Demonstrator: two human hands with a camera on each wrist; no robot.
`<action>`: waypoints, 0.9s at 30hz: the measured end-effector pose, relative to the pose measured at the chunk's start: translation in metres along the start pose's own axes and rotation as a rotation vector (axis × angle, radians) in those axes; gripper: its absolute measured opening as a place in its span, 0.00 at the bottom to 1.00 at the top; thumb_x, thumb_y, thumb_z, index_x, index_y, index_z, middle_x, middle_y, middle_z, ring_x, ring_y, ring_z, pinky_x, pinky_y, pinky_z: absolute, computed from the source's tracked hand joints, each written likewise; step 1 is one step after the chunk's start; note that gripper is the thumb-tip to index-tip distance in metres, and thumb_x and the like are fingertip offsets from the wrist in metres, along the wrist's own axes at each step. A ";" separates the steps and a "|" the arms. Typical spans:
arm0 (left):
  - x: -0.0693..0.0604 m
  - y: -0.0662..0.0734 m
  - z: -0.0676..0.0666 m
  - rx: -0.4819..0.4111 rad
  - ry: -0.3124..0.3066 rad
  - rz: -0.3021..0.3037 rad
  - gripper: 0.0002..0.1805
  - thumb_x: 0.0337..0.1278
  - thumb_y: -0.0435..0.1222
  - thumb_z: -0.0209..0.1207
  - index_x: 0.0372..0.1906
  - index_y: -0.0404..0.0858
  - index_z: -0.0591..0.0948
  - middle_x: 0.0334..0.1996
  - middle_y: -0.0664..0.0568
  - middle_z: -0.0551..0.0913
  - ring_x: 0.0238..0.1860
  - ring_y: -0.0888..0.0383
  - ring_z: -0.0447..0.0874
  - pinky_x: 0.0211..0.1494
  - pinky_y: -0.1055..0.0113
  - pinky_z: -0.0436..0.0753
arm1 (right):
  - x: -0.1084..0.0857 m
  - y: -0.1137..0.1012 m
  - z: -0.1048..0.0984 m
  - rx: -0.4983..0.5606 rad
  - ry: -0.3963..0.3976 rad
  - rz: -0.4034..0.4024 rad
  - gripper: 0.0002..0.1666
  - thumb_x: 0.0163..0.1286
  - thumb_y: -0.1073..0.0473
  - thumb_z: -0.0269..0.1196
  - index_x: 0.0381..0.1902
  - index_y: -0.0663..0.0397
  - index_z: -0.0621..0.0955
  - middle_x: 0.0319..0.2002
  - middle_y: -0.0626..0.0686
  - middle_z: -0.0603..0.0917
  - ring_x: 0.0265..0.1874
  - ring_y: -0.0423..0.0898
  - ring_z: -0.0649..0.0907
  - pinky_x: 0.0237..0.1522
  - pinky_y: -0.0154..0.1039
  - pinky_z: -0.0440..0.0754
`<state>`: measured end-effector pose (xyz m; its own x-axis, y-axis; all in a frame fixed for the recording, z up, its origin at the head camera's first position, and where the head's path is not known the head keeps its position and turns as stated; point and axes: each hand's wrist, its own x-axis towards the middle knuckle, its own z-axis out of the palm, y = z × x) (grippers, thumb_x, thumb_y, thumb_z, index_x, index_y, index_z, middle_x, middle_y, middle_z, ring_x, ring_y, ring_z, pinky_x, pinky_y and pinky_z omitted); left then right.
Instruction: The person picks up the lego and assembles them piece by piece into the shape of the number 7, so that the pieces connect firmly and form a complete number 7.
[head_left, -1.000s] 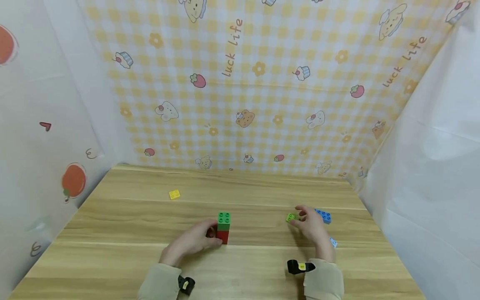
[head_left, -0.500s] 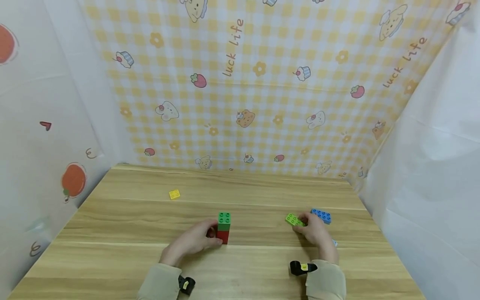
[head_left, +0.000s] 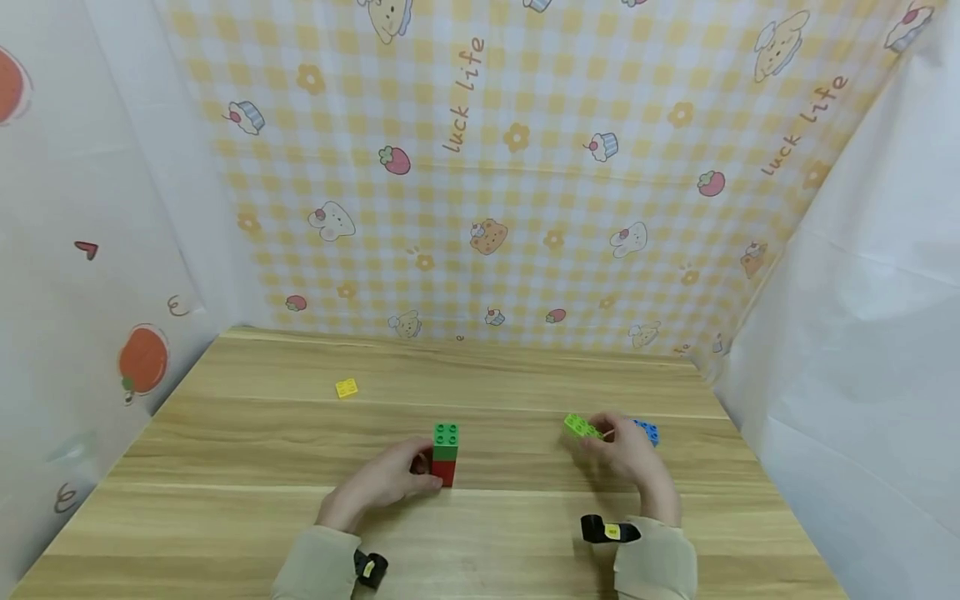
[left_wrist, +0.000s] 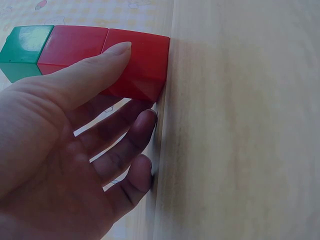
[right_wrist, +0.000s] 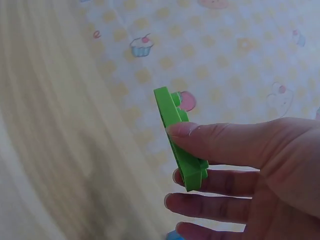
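Observation:
A tower of toy building bricks stands upright on the table, a green brick [head_left: 446,446] above red bricks [head_left: 443,473]; the left wrist view shows two red ones, the lower red brick [left_wrist: 142,62] on the tabletop. My left hand [head_left: 386,479] holds the tower near its base, thumb along one side and fingers behind. Between the thumb and fingers of my right hand [head_left: 628,454], a thin lime-green brick [head_left: 580,425] is pinched. The right wrist view has this lime-green brick [right_wrist: 175,130] tilted and off the table, its studs toward the palm.
A blue brick [head_left: 649,432] lies just behind the right hand, partly covered by it. Farther back on the left is a small flat yellow brick [head_left: 347,388]. A patterned cloth [head_left: 517,192] hangs at the back edge of the wooden table [head_left: 510,542].
The right hand has taken hold of the lime-green brick and raised it, moving it slightly left. A light blue piece near the right wrist is now hidden. The left hand stays on the tower.

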<state>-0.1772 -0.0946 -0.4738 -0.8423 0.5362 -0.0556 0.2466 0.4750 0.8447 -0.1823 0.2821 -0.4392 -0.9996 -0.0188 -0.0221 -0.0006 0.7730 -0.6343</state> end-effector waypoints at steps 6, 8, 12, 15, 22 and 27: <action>0.001 0.000 0.000 0.015 0.004 0.012 0.17 0.57 0.35 0.67 0.51 0.39 0.78 0.36 0.56 0.78 0.37 0.57 0.74 0.39 0.63 0.74 | -0.004 -0.017 -0.010 -0.002 0.028 -0.068 0.20 0.65 0.55 0.68 0.52 0.58 0.80 0.43 0.53 0.82 0.39 0.49 0.79 0.34 0.41 0.77; 0.001 0.000 -0.001 0.023 0.006 0.016 0.17 0.57 0.35 0.67 0.51 0.39 0.78 0.36 0.56 0.78 0.37 0.57 0.74 0.39 0.63 0.73 | -0.005 -0.026 -0.011 -0.001 0.034 -0.103 0.20 0.66 0.55 0.68 0.52 0.57 0.80 0.43 0.53 0.82 0.39 0.48 0.79 0.33 0.41 0.77; 0.001 0.002 -0.001 0.024 0.003 0.009 0.17 0.57 0.35 0.67 0.51 0.40 0.78 0.36 0.56 0.78 0.37 0.57 0.74 0.40 0.62 0.73 | -0.007 -0.047 -0.010 0.010 0.047 -0.183 0.20 0.65 0.58 0.68 0.53 0.58 0.80 0.42 0.52 0.82 0.38 0.48 0.80 0.34 0.41 0.78; 0.001 0.002 -0.001 0.023 0.002 0.002 0.17 0.57 0.35 0.67 0.51 0.40 0.79 0.37 0.56 0.78 0.38 0.57 0.74 0.40 0.62 0.74 | -0.010 -0.065 -0.007 0.021 0.050 -0.237 0.20 0.65 0.59 0.69 0.53 0.58 0.80 0.42 0.52 0.81 0.38 0.48 0.79 0.35 0.41 0.79; 0.000 0.001 -0.001 0.021 0.004 0.009 0.18 0.57 0.35 0.67 0.52 0.40 0.79 0.37 0.55 0.78 0.38 0.56 0.74 0.40 0.62 0.74 | -0.016 -0.100 0.008 0.022 0.064 -0.377 0.19 0.63 0.59 0.70 0.52 0.56 0.81 0.42 0.48 0.81 0.40 0.43 0.78 0.40 0.42 0.80; 0.000 0.000 -0.002 0.032 0.005 0.019 0.17 0.57 0.35 0.67 0.51 0.40 0.79 0.36 0.55 0.78 0.37 0.57 0.73 0.39 0.62 0.73 | -0.016 -0.120 0.025 0.059 0.076 -0.454 0.20 0.62 0.58 0.71 0.51 0.55 0.82 0.44 0.47 0.80 0.41 0.42 0.78 0.43 0.48 0.80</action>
<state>-0.1783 -0.0953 -0.4725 -0.8395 0.5420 -0.0374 0.2776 0.4872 0.8280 -0.1655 0.1742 -0.3822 -0.8977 -0.2989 0.3237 -0.4395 0.6600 -0.6094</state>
